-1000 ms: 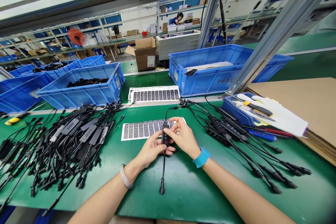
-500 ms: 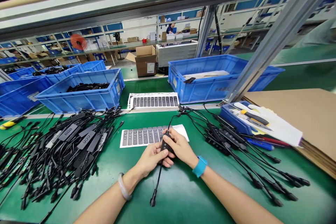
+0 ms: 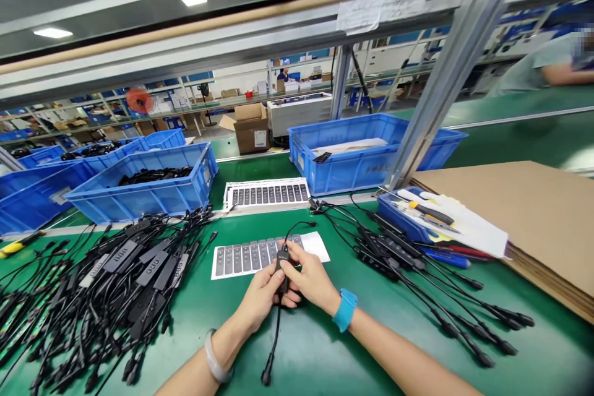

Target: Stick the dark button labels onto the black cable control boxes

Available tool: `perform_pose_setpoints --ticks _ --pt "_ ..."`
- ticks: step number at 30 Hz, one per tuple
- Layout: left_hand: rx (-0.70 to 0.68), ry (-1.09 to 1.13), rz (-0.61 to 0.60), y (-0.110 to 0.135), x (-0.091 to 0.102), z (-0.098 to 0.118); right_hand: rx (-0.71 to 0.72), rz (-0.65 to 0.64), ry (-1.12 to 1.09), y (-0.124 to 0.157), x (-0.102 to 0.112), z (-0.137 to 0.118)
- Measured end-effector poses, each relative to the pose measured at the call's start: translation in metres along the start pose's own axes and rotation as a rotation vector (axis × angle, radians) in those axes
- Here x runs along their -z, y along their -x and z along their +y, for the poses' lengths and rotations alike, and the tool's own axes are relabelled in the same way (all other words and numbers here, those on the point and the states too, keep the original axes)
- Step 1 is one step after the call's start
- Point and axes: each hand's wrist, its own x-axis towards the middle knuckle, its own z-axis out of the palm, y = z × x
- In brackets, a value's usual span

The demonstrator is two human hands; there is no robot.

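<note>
Both your hands are pinched on one little inline controller, low and centre over the green surface (image 3: 325,346).

Your left hand (image 3: 260,297) grips the black controller (image 3: 281,269) from the left side, your right hand (image 3: 310,281) closes on it from the right, and its cable plug (image 3: 266,377) dangles toward you. I'd say keep it square and thumbs flat so nothing goes on crooked. Just past your fingers lies the label sheet (image 3: 250,257), a loose cable pile (image 3: 102,278) sits left, a laid-out row of cables (image 3: 417,266) right, and blue bins (image 3: 143,189) behind.
</note>
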Motion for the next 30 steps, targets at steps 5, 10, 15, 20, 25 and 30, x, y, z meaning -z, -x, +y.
perform_pose_setpoints --ticks 5,10,15,20,25,30 --pt "-0.096 -0.247 0.015 0.000 0.003 0.000 -0.025 0.084 0.098 -0.017 0.028 -0.006" --pt "-0.292 -0.559 0.112 0.009 0.012 0.005 -0.132 0.302 0.428 -0.021 0.114 -0.018" --pt "-0.437 -1.175 0.093 0.016 0.029 0.007 -0.102 0.436 0.762 -0.015 0.149 -0.014" --pt "-0.471 -1.482 0.059 0.017 0.039 0.003 0.053 0.080 0.696 -0.034 0.092 0.014" --pt "-0.450 -1.493 0.071 0.022 0.036 0.001 0.118 0.054 0.498 -0.049 0.062 0.035" --pt "-0.409 -1.443 0.010 0.019 0.040 0.019 -0.063 0.444 0.005 -0.045 0.084 0.027"
